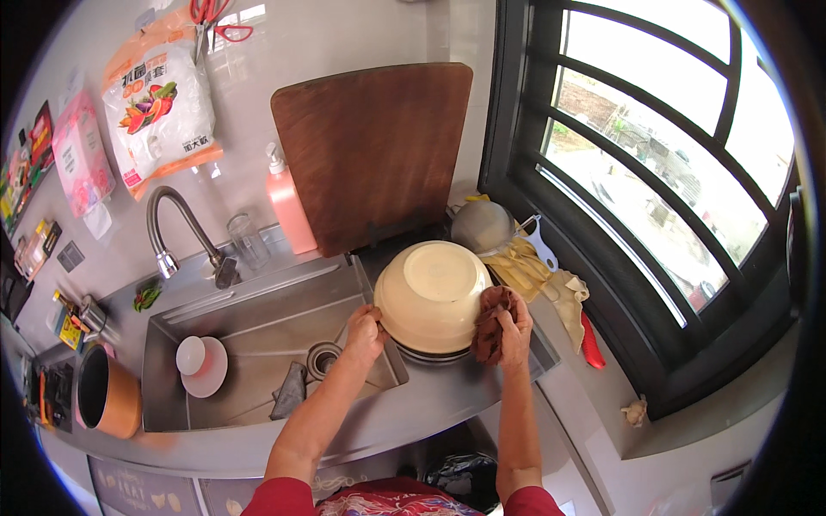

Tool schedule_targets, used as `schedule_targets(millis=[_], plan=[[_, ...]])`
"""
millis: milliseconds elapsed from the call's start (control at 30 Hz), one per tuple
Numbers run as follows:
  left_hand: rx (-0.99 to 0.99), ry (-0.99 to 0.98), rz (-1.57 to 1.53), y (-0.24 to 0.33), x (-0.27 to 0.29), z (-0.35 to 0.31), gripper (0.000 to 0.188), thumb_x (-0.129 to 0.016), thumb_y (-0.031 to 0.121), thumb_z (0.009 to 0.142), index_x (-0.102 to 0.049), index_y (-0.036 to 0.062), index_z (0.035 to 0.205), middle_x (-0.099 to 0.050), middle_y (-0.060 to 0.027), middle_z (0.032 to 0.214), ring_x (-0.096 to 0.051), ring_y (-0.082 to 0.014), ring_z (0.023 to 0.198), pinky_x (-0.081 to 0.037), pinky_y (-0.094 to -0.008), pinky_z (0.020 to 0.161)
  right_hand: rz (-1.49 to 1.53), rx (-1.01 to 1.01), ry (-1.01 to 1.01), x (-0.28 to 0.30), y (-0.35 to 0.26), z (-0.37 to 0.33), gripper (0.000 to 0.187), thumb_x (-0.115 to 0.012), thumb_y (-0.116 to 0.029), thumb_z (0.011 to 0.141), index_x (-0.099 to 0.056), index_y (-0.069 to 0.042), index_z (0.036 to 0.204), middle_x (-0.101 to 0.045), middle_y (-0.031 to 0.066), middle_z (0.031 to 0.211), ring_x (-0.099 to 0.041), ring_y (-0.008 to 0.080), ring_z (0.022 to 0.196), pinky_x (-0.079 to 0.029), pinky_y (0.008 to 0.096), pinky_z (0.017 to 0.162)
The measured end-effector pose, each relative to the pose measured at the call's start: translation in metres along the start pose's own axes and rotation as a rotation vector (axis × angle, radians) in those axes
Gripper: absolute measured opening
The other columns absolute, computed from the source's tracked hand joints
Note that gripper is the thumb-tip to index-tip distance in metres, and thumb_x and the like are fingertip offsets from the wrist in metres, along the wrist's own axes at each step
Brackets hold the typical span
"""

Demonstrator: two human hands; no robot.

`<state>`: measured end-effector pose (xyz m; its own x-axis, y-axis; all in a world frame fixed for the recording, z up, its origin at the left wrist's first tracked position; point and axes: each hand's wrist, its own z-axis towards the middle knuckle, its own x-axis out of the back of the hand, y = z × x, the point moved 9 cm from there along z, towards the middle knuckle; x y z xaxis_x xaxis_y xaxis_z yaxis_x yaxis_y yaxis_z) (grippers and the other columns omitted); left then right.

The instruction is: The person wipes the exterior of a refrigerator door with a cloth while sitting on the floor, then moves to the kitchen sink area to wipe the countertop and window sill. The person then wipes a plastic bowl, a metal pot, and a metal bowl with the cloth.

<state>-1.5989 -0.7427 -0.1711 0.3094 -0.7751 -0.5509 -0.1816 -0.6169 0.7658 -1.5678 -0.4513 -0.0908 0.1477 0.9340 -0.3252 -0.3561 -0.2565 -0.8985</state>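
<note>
A large cream-coloured bowl [404,322] is upside down at the right end of the sink, over a dark round thing whose rim shows beneath it. My left hand [366,334] grips the bowl's rim on its near left side, fingers closed. On the right side, my right hand [513,331] clutches a crumpled brown cloth [490,325] that touches the bowl's edge. Part of that hand's grip is hidden by the cloth.
The steel sink [258,331] holds a white bowl and plate [206,383], plus a grey cloth [290,391] near the drain. Behind stand a faucet [185,202], a glass [248,241], a pink pump bottle [291,211] and a wooden board [370,155]. A strainer [482,226] and yellow gloves [520,265] lie right.
</note>
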Motion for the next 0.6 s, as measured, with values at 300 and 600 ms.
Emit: schedule_targets(millis=[300,600], plan=[[-0.091,-0.202,-0.285,0.020,-0.013,-0.009,0.024,-0.041,0.013,0.094,-0.054,0.0008,0.112,-0.061,-0.0123,0.109,-0.060,-0.0196,0.099,-0.050,-0.0314,0.087,-0.084,0.025,-0.011,-0.018,-0.029,-0.022,0.031,-0.050,0.000,0.087,-0.053,0.002,0.118,-0.057,0.0033,0.105,-0.052,0.0112,0.096,-0.041,0.0256,0.088],[-0.188,-0.320,-0.263,0.090,-0.035,-0.106,0.047,-0.046,0.039,0.095,-0.048,0.0018,0.124,-0.059,-0.0100,0.118,-0.059,-0.0203,0.105,-0.050,-0.0365,0.088,-0.053,0.173,0.050,-0.042,-0.067,-0.038,0.028,-0.048,0.002,0.090,-0.054,0.001,0.117,-0.059,0.0035,0.102,-0.055,0.0118,0.095,-0.042,0.0251,0.087]])
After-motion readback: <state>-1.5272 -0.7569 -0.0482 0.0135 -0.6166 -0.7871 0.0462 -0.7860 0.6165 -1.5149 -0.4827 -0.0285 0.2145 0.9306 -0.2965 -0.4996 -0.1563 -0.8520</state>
